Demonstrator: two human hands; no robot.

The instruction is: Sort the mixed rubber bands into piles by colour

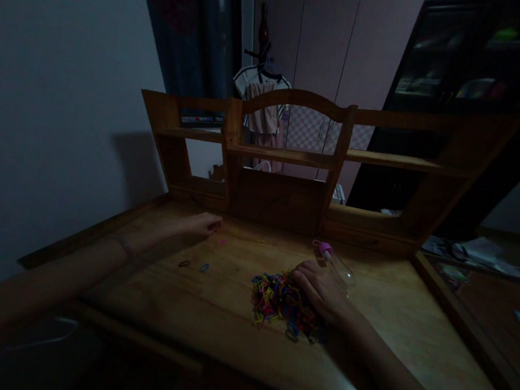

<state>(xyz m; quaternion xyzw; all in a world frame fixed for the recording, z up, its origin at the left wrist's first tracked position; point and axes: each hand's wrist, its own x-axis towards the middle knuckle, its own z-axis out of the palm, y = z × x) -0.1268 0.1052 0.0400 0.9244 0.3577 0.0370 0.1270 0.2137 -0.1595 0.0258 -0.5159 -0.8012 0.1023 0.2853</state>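
A heap of small, many-coloured elastic hair ties (279, 297) lies on the wooden desk (209, 314). My right hand (318, 284) rests on the heap's upper right side, fingers bent together and pressed down into it; their tips are hidden. Farther left, my left hand (204, 223) is low over the desk with its fingers curled closed, and whatever they hold is too dark to see. Close to it lies a pink hair tie (222, 241). A dark hair tie (184, 263), a blue one (205, 267) and a yellow one (261, 241) lie apart from each other.
A clear bottle (340, 270) with a pink cap lies on its side just beyond my right hand. Along the desk's back stands a wooden shelf unit (283, 155). A wall (64, 104) borders the left side; papers (492, 256) lie on a surface at right.
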